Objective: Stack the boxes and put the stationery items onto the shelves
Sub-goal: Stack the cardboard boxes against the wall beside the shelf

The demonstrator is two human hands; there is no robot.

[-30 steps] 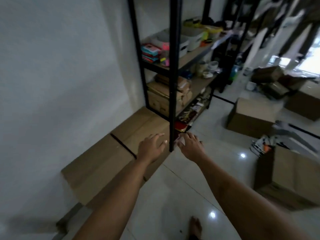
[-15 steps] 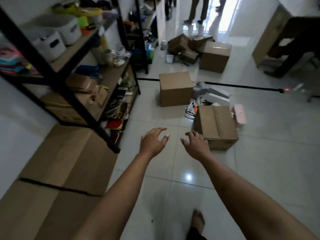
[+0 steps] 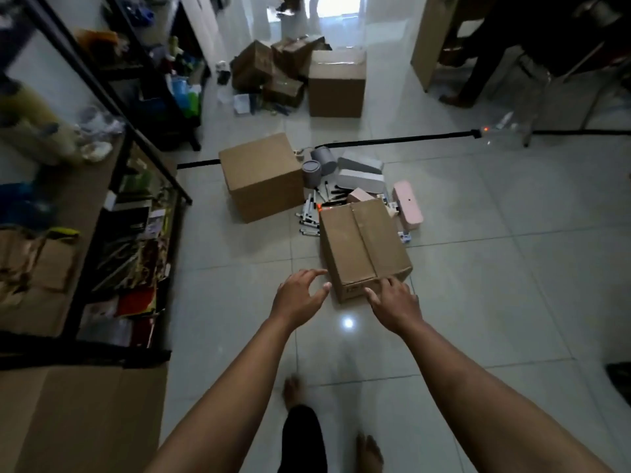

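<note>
I'm reaching for the taped brown cardboard box on the tiled floor, nearer me than the scattered pens. My left hand hangs spread beside its corner, my right hand at its near edge, both empty. Next, I reckon: grip both sides and lift.

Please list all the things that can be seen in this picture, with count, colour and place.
nearest cardboard box: one, brown, closed, on the floor before the hands
second cardboard box: one, brown, floor, further back left
tall cardboard box: one, brown, far floor
crumpled boxes: several, brown, far floor
markers: many, scattered between the near boxes
round tins: two, grey
pink case: one, right of the nearest box
shelf rack: black frame, left, full of goods
left hand: open, empty
right hand: open, at the box's near corner
</note>
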